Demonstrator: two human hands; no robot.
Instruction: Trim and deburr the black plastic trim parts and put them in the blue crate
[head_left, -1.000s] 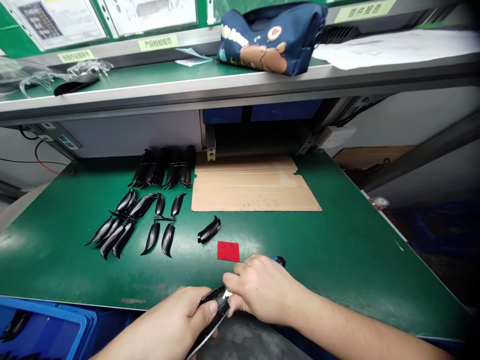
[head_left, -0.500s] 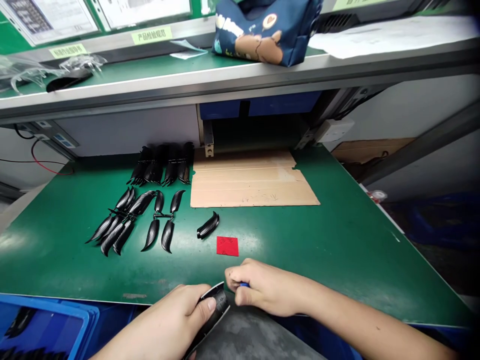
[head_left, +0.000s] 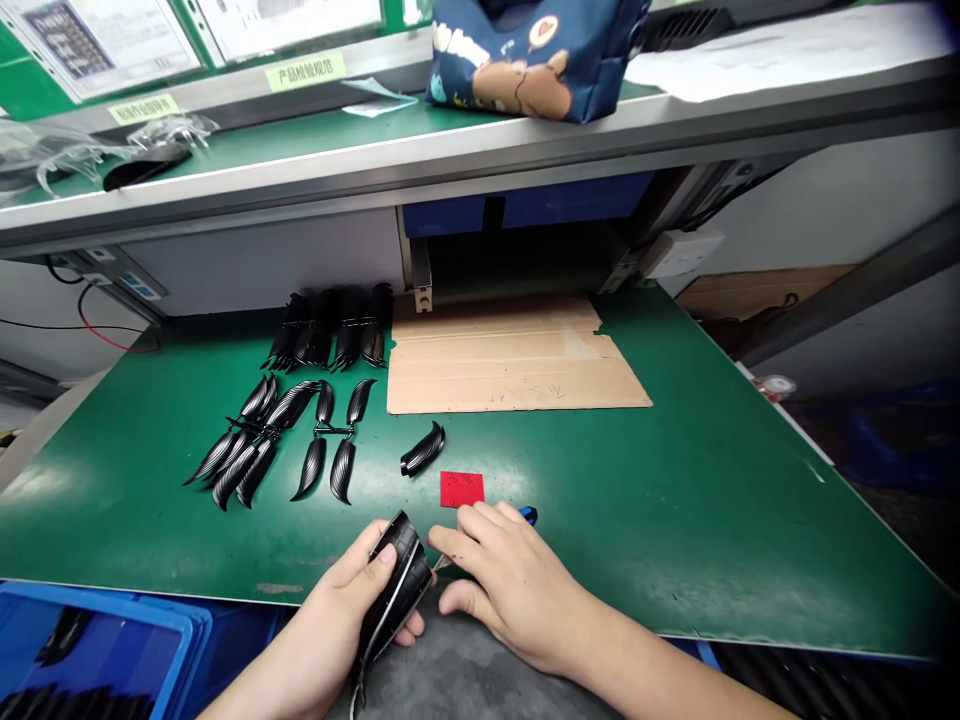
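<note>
My left hand (head_left: 352,590) is closed around a black curved plastic shell piece (head_left: 397,590), which is tilted and shows a pale line along its length. My right hand (head_left: 502,575) is just right of it, palm down, fingers stretched out and thumb spread apart. Under those fingers is a slim tool with a blue-and-black handle end (head_left: 529,515) and a thin metallic tip (head_left: 442,563); its middle is hidden. Beyond my hands are a red card (head_left: 461,489) with dark marks and a single black curved piece (head_left: 423,449).
Black leaf-shaped parts on sprues (head_left: 247,440) lie at left, with stacked bundles (head_left: 330,330) behind. A cardboard sheet (head_left: 517,370) covers the back middle. Blue bins (head_left: 187,640) stand below the front edge. A shelf (head_left: 337,165) with a dark blue pouch (head_left: 525,60) spans above.
My left hand has turned the shell piece and raised it slightly. My right hand has gone from a fist around the blue-handled tool to outstretched fingers over it.
</note>
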